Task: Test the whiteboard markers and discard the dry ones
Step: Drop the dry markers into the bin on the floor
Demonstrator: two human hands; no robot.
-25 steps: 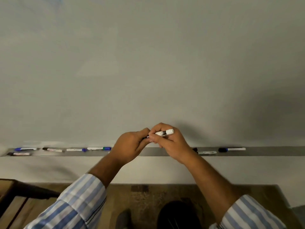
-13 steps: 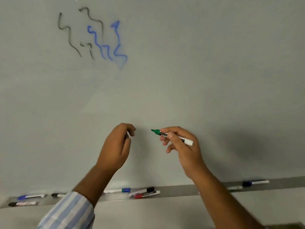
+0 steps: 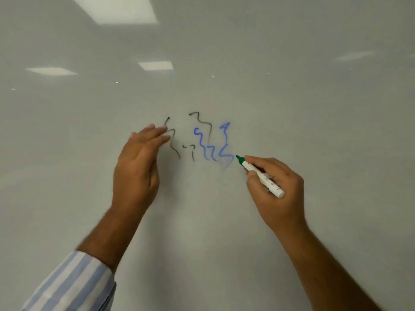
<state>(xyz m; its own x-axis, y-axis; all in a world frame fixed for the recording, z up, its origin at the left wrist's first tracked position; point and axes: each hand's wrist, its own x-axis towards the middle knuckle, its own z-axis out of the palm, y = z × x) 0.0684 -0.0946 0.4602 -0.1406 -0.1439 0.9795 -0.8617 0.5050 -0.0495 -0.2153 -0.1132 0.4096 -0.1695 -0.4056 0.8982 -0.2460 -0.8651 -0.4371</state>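
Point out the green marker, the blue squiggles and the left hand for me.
green marker (image 3: 260, 176), head view, on the white barrel just behind the green tip.
blue squiggles (image 3: 225, 140), head view, on the rightmost blue stroke.
left hand (image 3: 137, 169), head view, on the back of the hand.

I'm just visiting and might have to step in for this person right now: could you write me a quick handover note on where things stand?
Right hand: gripping the uncapped white-barrelled green whiteboard marker, tip at the white whiteboard, beside the blue squiggles.
Left hand: fingers extended near the board by the black squiggles; whether it holds the cap cannot be seen.
Done: black and blue test lines are on the board.
Left: no green line is visible yet. Draw one, then keep or discard this marker. The other markers are out of view.
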